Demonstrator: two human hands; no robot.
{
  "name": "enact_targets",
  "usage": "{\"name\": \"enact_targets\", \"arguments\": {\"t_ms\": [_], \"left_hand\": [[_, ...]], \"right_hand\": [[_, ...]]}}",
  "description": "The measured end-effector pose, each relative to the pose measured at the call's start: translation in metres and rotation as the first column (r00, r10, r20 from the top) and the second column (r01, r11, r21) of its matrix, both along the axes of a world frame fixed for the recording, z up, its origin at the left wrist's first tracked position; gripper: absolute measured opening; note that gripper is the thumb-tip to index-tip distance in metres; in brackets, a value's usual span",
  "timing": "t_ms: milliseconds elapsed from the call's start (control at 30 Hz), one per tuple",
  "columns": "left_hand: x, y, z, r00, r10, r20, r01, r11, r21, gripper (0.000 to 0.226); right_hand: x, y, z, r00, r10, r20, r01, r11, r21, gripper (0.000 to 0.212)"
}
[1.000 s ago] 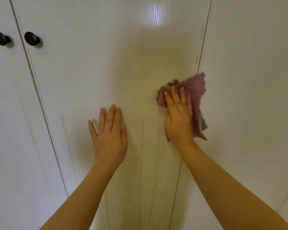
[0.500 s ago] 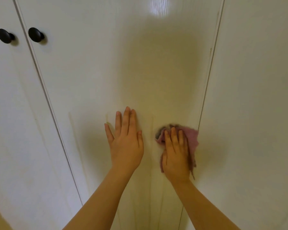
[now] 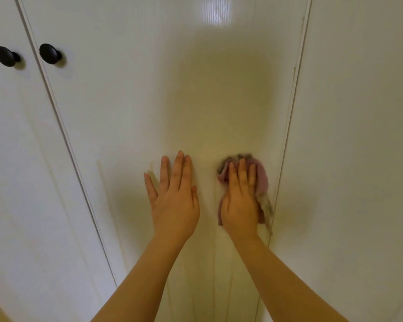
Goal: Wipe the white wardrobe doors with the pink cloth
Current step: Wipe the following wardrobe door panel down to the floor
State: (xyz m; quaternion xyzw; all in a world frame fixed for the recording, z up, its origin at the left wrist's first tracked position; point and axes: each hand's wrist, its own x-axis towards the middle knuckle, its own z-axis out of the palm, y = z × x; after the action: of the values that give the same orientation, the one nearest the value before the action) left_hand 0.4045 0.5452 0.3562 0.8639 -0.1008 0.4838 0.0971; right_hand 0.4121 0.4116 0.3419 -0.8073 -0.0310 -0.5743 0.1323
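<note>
Two bare forearms rise from the bottom edge toward a glossy white wardrobe door [image 3: 149, 101]. The left hand [image 3: 175, 201] lies flat against this middle panel, fingers straight and close together, thumb spread out to the side — it holds nothing. Just beside it, the right hand [image 3: 240, 205] presses a crumpled pink cloth [image 3: 262, 180] against the same panel, fingers extended over the fabric and palm down on it, so the hand is spread over the cloth and not curled around it. The cloth bunches above the fingertips and along the outer side of the hand, and a paler, greyish corner of it hangs down near the wrist, touching the vertical seam between this door and the white panel on the right [image 3: 358, 135].

Faint vertical streaks run down the door below and between the hands. Farther up on the left, two round black knobs sit side by side — one [image 3: 49, 54] on the middle door, the other [image 3: 6, 56] on the neighbouring white door on the left [image 3: 21, 159]. A bright reflection of light [image 3: 215, 10] shows at the top of the middle door.
</note>
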Motion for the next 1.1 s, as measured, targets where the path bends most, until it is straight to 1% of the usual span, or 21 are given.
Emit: {"name": "enact_targets", "arguments": {"t_ms": [67, 100, 133, 200, 267, 333, 400, 433, 467, 500, 567, 633, 667, 733, 800, 833, 900, 967, 1000, 1033, 1100], "left_hand": [[0.0, -0.002, 0.001, 1.0, 0.002, -0.005, -0.002, 1.0, -0.004, 0.058], [0.0, -0.003, 0.001, 1.0, 0.003, -0.009, -0.003, 1.0, -0.009, 0.058], [-0.002, -0.004, 0.002, 1.0, 0.0, -0.01, 0.0, 1.0, -0.011, 0.058], [-0.003, 0.001, 0.002, 1.0, -0.012, -0.017, 0.012, 1.0, -0.001, 0.057], [-0.004, 0.008, 0.001, 1.0, -0.003, -0.023, 0.003, 1.0, 0.003, 0.056], [-0.004, 0.013, 0.002, 0.999, 0.012, -0.031, -0.012, 1.0, 0.003, 0.057], [-0.004, 0.012, 0.004, 0.999, 0.006, -0.039, -0.006, 1.0, -0.006, 0.057], [-0.004, 0.011, 0.005, 0.999, 0.002, -0.038, -0.003, 1.0, -0.014, 0.057], [-0.003, 0.009, 0.005, 0.999, -0.001, -0.042, 0.0, 1.0, -0.024, 0.058], [-0.005, 0.008, 0.004, 0.999, -0.008, -0.054, 0.006, 0.999, -0.034, 0.058], [-0.007, 0.009, 0.002, 0.998, -0.02, -0.062, 0.017, 0.999, -0.048, 0.058], [-0.007, 0.013, 0.001, 0.998, -0.007, -0.061, 0.004, 0.998, -0.055, 0.057], [-0.007, 0.017, 0.001, 0.998, -0.003, -0.055, 0.0, 0.998, -0.056, 0.057], [-0.007, 0.02, 0.002, 0.999, -0.015, -0.044, 0.011, 0.997, -0.082, 0.058], [-0.005, 0.021, 0.002, 0.999, -0.021, -0.038, 0.017, 0.994, -0.109, 0.058], [-0.006, 0.021, 0.001, 0.999, -0.019, -0.035, 0.015, 0.994, -0.111, 0.057], [-0.006, 0.025, -0.002, 0.999, -0.035, -0.024, 0.032, 0.995, -0.093, 0.056], [-0.004, 0.034, -0.004, 0.999, -0.03, -0.018, 0.029, 0.995, -0.093, 0.056], [-0.002, 0.038, -0.004, 1.0, -0.017, -0.02, 0.015, 0.994, -0.104, 0.057], [-0.001, 0.043, -0.003, 1.0, -0.007, -0.022, 0.005, 0.993, -0.116, 0.057], [0.0, 0.047, 0.0, 1.0, -0.008, -0.024, 0.005, 0.991, -0.136, 0.058]], "right_hand": [[0.009, 0.003, 0.037, 0.996, 0.002, 0.085, -0.004, 1.0, 0.026, 0.052], [0.012, 0.002, 0.04, 0.995, -0.004, 0.1, 0.002, 1.0, 0.023, 0.054], [0.013, -0.001, 0.029, 0.996, -0.027, 0.081, 0.026, 1.0, 0.004, 0.055], [0.004, -0.001, -0.018, 0.998, -0.065, -0.007, 0.065, 0.997, -0.034, 0.058], [-0.009, 0.002, -0.049, 0.997, -0.025, -0.068, 0.023, 0.999, -0.03, 0.055], [-0.003, 0.002, -0.024, 1.0, 0.005, -0.021, -0.005, 1.0, -0.001, 0.052], [0.008, -0.001, 0.034, 0.997, 0.06, 0.047, -0.064, 0.994, 0.089, 0.052], [0.013, -0.002, 0.056, 0.992, 0.058, 0.11, -0.072, 0.989, 0.128, 0.053], [0.016, -0.002, 0.062, 0.991, 0.045, 0.13, -0.062, 0.989, 0.131, 0.055], [0.014, -0.002, 0.05, 0.995, 0.022, 0.098, -0.03, 0.995, 0.09, 0.057], [0.004, 0.003, 0.0, 1.0, -0.014, 0.013, 0.015, 1.0, -0.009, 0.057], [-0.01, 0.011, -0.041, 0.998, 0.024, -0.056, -0.026, 0.999, -0.042, 0.055], [-0.008, 0.016, -0.041, 0.996, 0.065, -0.063, -0.068, 0.997, -0.046, 0.054], [0.002, 0.021, -0.003, 0.993, 0.117, -0.023, -0.118, 0.99, -0.082, 0.052], [0.013, 0.026, 0.033, 0.989, 0.141, 0.043, -0.138, 0.987, -0.078, 0.05], [0.014, 0.028, 0.035, 0.99, 0.135, 0.051, -0.131, 0.989, -0.066, 0.05], [0.009, 0.032, -0.002, 0.996, 0.085, 0.012, -0.084, 0.994, -0.071, 0.053], [-0.005, 0.04, -0.047, 0.996, 0.073, -0.045, -0.077, 0.993, -0.085, 0.064], [-0.006, 0.043, -0.054, 0.994, 0.097, -0.048, -0.1, 0.992, -0.083, 0.068], [-0.002, 0.047, -0.045, 0.992, 0.123, -0.034, -0.125, 0.99, -0.065, 0.066], [0.01, 0.053, 0.003, 0.986, 0.166, 0.013, -0.167, 0.985, 0.052, 0.055]]}}
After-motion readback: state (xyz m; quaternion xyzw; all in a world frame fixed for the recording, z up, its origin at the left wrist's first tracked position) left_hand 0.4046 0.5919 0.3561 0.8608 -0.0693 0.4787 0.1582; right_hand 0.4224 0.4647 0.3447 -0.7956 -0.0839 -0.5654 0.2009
